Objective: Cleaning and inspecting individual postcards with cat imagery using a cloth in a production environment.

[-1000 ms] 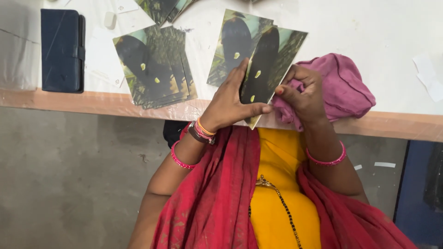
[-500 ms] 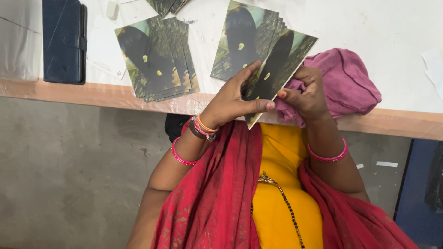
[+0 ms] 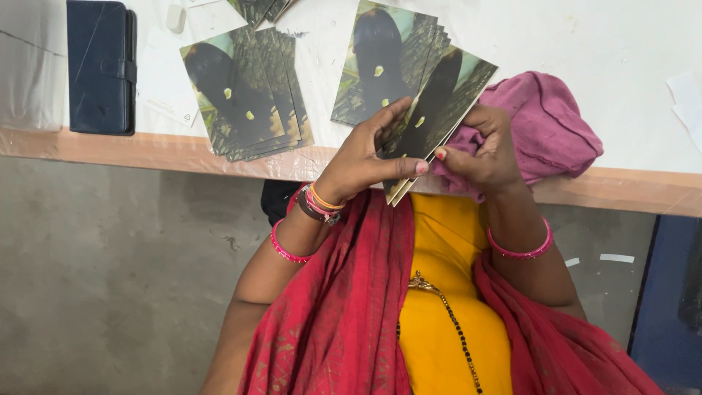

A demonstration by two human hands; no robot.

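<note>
My left hand grips a thin stack of glossy picture cards, dark green with a black shape and yellow spots, tilted above the table edge. My right hand holds a crumpled pink cloth against the cards' right edge. Beneath the held cards a second fanned pile of the same cards lies on the white table. A third fanned pile lies to the left.
A dark blue wallet case lies at the table's far left. More cards poke in at the top edge. The table's wooden front edge runs across. Grey floor lies below on the left.
The held cards and both hands sit slightly lower and to the right in view. The grip looks the same.
</note>
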